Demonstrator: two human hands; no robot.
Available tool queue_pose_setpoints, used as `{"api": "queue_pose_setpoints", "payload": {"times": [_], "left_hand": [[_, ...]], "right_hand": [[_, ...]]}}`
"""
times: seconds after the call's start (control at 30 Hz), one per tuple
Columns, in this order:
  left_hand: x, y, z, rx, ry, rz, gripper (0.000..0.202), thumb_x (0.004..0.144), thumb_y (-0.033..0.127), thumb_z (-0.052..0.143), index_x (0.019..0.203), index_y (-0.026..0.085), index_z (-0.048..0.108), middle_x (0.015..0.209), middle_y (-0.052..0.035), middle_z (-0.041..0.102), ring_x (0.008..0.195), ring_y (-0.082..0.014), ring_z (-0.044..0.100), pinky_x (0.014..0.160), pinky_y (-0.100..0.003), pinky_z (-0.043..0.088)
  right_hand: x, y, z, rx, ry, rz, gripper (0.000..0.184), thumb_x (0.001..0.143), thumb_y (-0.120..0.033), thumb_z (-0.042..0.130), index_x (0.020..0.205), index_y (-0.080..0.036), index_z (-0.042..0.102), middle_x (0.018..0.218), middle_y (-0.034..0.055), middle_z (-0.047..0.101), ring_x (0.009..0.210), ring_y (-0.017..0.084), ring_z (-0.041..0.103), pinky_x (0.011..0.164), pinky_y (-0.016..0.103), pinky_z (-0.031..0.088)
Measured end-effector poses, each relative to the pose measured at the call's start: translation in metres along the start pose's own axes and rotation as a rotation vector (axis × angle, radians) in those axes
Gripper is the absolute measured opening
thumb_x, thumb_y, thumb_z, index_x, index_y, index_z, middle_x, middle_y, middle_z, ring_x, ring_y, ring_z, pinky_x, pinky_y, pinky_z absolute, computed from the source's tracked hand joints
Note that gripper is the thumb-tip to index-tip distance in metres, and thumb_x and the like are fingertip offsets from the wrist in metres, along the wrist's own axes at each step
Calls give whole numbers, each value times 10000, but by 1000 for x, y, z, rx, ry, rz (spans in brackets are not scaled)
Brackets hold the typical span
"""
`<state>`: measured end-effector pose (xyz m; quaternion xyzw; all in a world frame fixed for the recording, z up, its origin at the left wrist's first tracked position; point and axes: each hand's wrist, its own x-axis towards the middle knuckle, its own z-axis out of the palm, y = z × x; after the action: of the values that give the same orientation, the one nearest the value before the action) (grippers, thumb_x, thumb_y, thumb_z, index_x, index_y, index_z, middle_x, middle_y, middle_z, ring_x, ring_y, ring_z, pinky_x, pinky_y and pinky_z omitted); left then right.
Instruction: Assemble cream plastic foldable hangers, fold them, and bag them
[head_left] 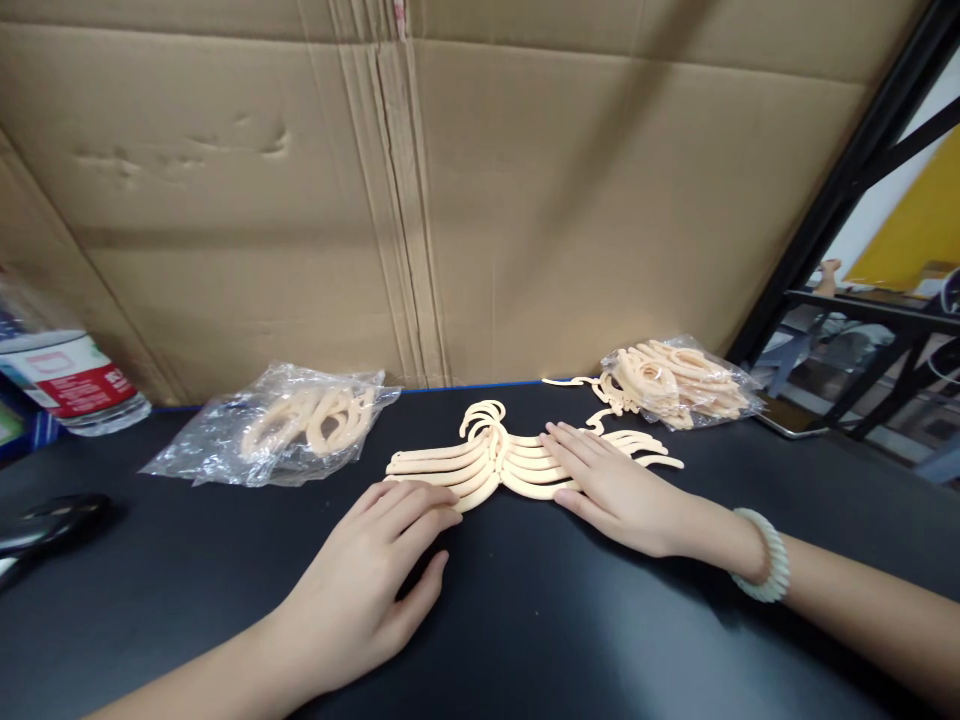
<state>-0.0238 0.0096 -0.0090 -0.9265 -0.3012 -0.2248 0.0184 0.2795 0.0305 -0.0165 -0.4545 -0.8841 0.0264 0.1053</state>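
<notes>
Cream hangers — slim, curved, hooked — lie fanned and overlapping on the black tabletop.

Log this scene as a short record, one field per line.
Hangers: cream, overlapping on the table, hooks pointing away from the person
Left hand: fingers over the hangers' left arms, thumb apart
Right hand: laid across their right arms
Right wrist: pale bracelet
Left bag: clear plastic, cream pieces inside
Right bag: likewise, fuller
Far left: bottle, red-and-white label
Behind: cardboard
</notes>
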Motion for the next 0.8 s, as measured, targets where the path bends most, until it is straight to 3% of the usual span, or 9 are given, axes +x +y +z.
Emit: {"api": "queue_pose_setpoints", "payload": {"times": [0.4,0.53,0.67,0.73,0.8], "left_hand": [[1,-3,3,139,-26,-102,380,890,229,504,1266,190,554,1324,-105,591,1220,-299,532,1019,-494,428],[-1,-6,6,165,-38,-123,424,903,254,499,1320,176,521,1401,-124,537,1311,-317,458,1077,-534,381],[-2,-8,7,137,-63,-119,422,915,245,486,1332,185,517,1438,-125,501,1348,-320,421,1093,-552,368],[-2,-8,6,128,-57,-116,415,912,237,490,1323,193,528,1436,-121,503,1342,-323,431,1088,-555,376],[-2,-8,5,123,-45,-110,413,905,232,498,1315,200,537,1428,-117,513,1330,-325,447,1079,-549,393]], "right_hand": [[34,10,5,-62,6,8,645,1005,-452,274,1488,-26,308,1548,219,278,1437,330,266,1168,509,256],[39,14,3,-143,58,-3,601,1007,-455,290,1469,-78,365,1537,173,336,1426,289,308,1146,465,308],[42,45,-19,-286,140,58,443,978,-183,317,1373,-96,499,1378,160,551,1263,257,498,1033,414,407],[43,69,-37,-325,105,86,420,886,-52,375,1220,-90,627,1112,167,692,1019,262,611,904,403,451],[44,91,-54,-368,46,78,367,821,-24,446,1064,-119,704,970,145,711,952,263,597,840,378,435]]}}
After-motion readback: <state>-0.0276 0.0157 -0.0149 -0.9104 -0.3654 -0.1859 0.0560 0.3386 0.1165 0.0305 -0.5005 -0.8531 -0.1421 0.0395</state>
